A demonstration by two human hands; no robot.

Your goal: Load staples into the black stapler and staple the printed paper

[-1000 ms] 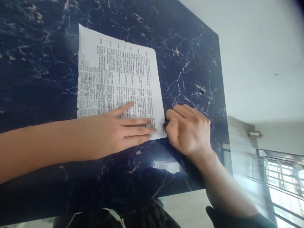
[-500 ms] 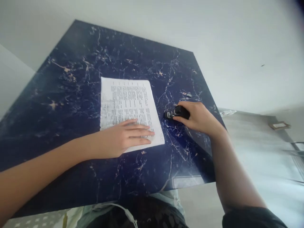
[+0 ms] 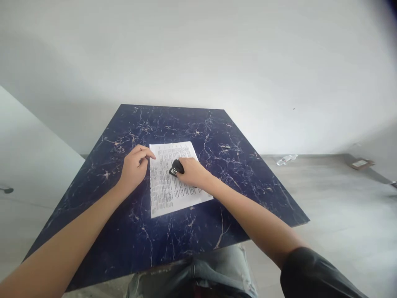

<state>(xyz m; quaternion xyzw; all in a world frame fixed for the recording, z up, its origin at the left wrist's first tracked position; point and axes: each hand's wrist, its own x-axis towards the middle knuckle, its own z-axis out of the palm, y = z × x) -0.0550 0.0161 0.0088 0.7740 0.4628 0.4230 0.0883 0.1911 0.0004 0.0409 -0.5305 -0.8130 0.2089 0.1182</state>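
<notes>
Printed sheets of paper lie on a dark blue marble-patterned table. My left hand is at the paper's upper left edge; its index fingertip touches the sheet, with thumb and fingers slightly bent and apart, holding nothing. Over the middle of the paper, my right hand is closed around a small black stapler. The stapler's front end points left, above the printed text. My right fingers partly hide its rear, and whether it touches the paper I cannot tell.
A white wall rises behind the table's far edge. On the floor to the right lie a clear plastic item and a small brown box. My legs in jeans are at the table's near edge.
My right hand has carried the stapler left from the table onto the paper. My left hand has moved off the text to the upper left edge. The view has tilted up.
</notes>
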